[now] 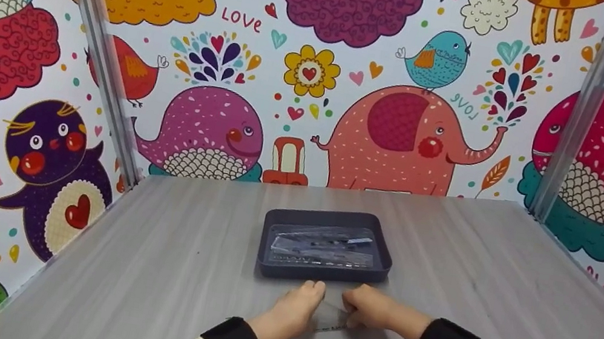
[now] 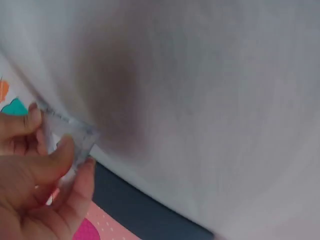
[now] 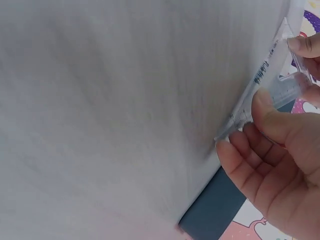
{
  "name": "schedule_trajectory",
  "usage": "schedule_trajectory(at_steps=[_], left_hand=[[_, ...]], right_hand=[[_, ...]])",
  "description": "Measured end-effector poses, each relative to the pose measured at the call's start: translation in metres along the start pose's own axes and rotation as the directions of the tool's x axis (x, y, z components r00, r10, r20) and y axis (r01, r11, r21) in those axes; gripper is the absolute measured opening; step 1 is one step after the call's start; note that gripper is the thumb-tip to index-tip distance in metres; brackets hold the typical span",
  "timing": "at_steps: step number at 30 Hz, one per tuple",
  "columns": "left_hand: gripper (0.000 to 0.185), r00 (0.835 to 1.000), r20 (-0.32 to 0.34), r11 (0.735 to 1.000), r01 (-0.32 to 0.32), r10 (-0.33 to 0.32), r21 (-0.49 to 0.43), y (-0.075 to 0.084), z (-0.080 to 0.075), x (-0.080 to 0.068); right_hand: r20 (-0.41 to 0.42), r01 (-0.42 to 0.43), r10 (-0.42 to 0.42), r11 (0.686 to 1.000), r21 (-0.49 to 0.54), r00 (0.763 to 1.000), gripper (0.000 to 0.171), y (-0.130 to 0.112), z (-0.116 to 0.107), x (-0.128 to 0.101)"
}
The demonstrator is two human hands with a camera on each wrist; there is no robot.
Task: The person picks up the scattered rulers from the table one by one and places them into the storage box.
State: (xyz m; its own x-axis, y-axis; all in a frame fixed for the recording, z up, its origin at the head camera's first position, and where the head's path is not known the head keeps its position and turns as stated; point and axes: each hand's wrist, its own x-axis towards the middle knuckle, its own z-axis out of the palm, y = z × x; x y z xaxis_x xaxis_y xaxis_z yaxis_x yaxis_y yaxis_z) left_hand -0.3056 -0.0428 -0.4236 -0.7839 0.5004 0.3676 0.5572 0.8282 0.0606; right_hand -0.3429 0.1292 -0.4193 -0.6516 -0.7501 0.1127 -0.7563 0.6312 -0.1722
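Both hands (image 1: 287, 311) (image 1: 374, 308) pinch clear ruler (image 1: 331, 317) ends; long axis left-right, near tray (image 1: 321, 272).

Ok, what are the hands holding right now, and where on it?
A clear plastic ruler, held just in front of the dark tray. The left hand pinches one end and the right hand pinches the other.

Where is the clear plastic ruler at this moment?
In the head view, the clear ruler is pinched between the left hand and right hand, just before the dark tray.
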Motion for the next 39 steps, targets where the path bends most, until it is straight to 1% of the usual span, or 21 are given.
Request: schedule_trajectory(at_steps=[2, 5, 9, 11, 13, 16, 20, 23, 27, 29, 30, 32, 35, 37, 39], left_hand=[[0.033, 0.999, -0.02, 0.999, -0.035, 0.034, -0.04, -0.004, -0.003, 0.0], [0.032, 0.997, -0.038, 0.989, -0.076, 0.072, -0.13, -0.009, -0.008, 0.0], [0.027, 0.996, -0.055, 0.971, -0.086, 0.076, -0.224, -0.012, -0.016, 0.002], [0.024, 0.997, -0.066, 0.962, -0.067, 0.051, -0.263, -0.013, -0.021, 0.003], [0.021, 0.996, -0.081, 0.959, -0.045, 0.023, -0.281, -0.014, -0.026, 0.005], [0.017, 0.991, -0.134, 0.959, -0.028, -0.01, -0.282, -0.018, -0.033, 0.009], [0.013, 0.974, -0.218, 0.954, -0.012, -0.056, -0.3, -0.025, -0.042, 0.017], [0.012, 0.958, -0.27, 0.947, 0.005, -0.097, -0.322, -0.031, -0.046, 0.024], [0.01, 0.931, -0.337, 0.959, 0.046, -0.144, -0.281, -0.042, -0.045, 0.035], [0.009, 0.917, -0.361, 0.965, 0.08, -0.17, -0.251, -0.048, -0.042, 0.041], [0.009, 0.913, -0.366, 0.967, 0.097, -0.181, -0.236, -0.05, -0.039, 0.045], [0.007, 0.909, -0.369, 0.971, 0.122, -0.192, -0.206, -0.055, -0.034, 0.052], [0.007, 0.909, -0.362, 0.972, 0.145, -0.205, -0.186, -0.059, -0.025, 0.063], [0.007, 0.913, -0.348, 0.97, 0.156, -0.214, -0.187, -0.061, -0.019, 0.069], [0.006, 0.917, -0.323, 0.965, 0.178, -0.233, -0.191, -0.062, -0.014, 0.075]], right_hand=[[-0.013, 0.013, -0.012, 1.0, 0.027, 1.0, 0.023, 0.001, -0.001, -0.002], [-0.037, 0.031, -0.029, 0.998, 0.059, 0.999, 0.024, 0.001, -0.004, -0.004], [-0.062, 0.038, -0.032, 0.994, 0.099, 0.998, 0.023, -0.001, -0.011, -0.006], [-0.072, 0.035, -0.027, 0.993, 0.112, 0.997, 0.022, -0.003, -0.017, -0.007], [-0.084, 0.027, -0.018, 0.993, 0.111, 0.996, 0.02, -0.004, -0.024, -0.007], [-0.121, 0.025, -0.013, 0.995, 0.099, 0.993, 0.018, -0.004, -0.036, -0.004], [-0.204, 0.01, 0.0, 0.999, 0.048, 0.979, 0.014, -0.002, -0.053, 0.003], [-0.256, -0.028, 0.022, 0.999, -0.021, 0.967, 0.013, -0.001, -0.062, 0.012], [-0.332, -0.109, 0.057, 0.984, -0.14, 0.942, 0.015, 0.004, -0.065, 0.031], [-0.376, -0.158, 0.079, 0.97, -0.183, 0.923, 0.014, 0.009, -0.063, 0.042], [-0.398, -0.18, 0.087, 0.963, -0.202, 0.913, 0.014, 0.012, -0.061, 0.046], [-0.425, -0.214, 0.097, 0.948, -0.237, 0.9, 0.013, 0.019, -0.056, 0.055], [-0.45, -0.251, 0.099, 0.922, -0.294, 0.888, 0.011, 0.03, -0.047, 0.066], [-0.446, -0.261, 0.097, 0.91, -0.323, 0.89, 0.011, 0.035, -0.04, 0.073], [-0.433, -0.276, 0.119, 0.906, -0.321, 0.894, 0.01, 0.039, -0.035, 0.079]])
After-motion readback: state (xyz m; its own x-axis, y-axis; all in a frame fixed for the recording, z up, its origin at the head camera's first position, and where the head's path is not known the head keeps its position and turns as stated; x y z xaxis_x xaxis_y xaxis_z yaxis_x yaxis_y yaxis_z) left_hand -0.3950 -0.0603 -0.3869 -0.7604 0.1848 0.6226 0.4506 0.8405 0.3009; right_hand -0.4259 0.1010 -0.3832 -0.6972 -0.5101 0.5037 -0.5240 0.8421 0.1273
